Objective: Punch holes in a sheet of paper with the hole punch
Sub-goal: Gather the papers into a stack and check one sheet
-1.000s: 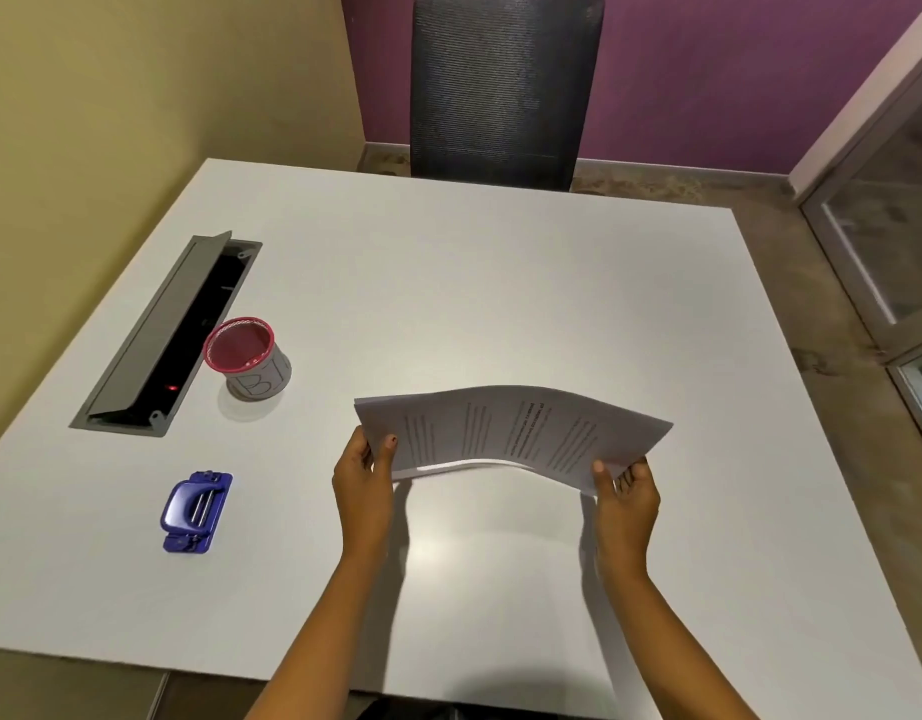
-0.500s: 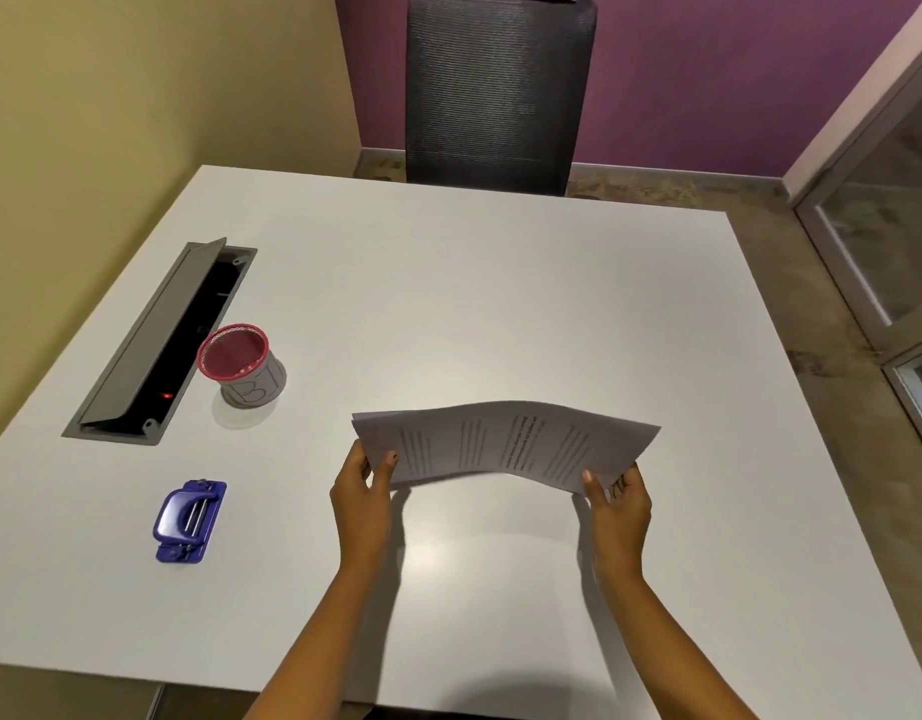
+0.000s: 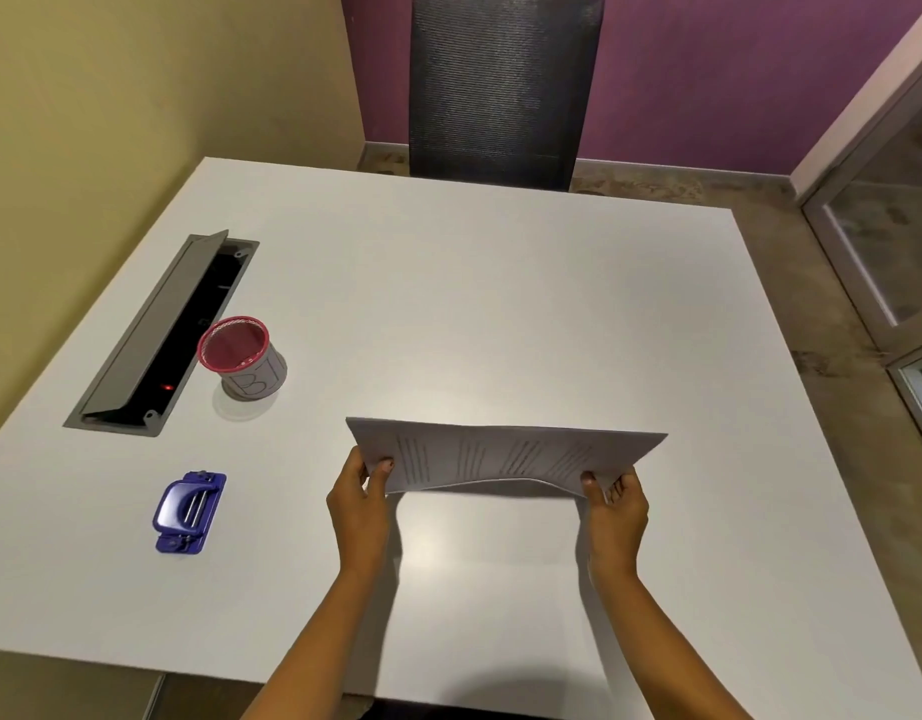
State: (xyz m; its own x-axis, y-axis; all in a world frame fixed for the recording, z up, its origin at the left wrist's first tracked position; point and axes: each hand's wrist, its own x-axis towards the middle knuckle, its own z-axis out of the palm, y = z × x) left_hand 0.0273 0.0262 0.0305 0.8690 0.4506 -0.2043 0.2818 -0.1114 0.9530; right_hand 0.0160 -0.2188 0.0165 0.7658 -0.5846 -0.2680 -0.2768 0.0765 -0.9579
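We hold the printed white sheet of paper (image 3: 505, 454) by its near corners, the left hand (image 3: 359, 506) pinching one end and the right hand (image 3: 615, 511) the other, fingers (image 3: 588, 480) closed on the paper with thumbs on top. Taking it at both ends keeps the thin sheet stretched nearly flat above the white square table (image 3: 448, 283), though the near edge bows up in the middle; we judge the paper may be folded or doubled, since a second edge shows underneath, but we cannot be sure.

The blue plastic hole punch with its metal bars (image 3: 188, 511) lies on the table off to our left, well apart from the paper and untouched. No holes show in the sheet, so we take the punching as not yet begun. Keeping the sheet level and taut should help us slide one edge into the punch's slot without creasing it.

Farther back on the left stands a red-rimmed mesh cup with a paper label (image 3: 243, 358), just beside the open grey cable hatch set into the table (image 3: 157, 335). A dark mesh-backed chair (image 3: 500, 80) faces us across the table.
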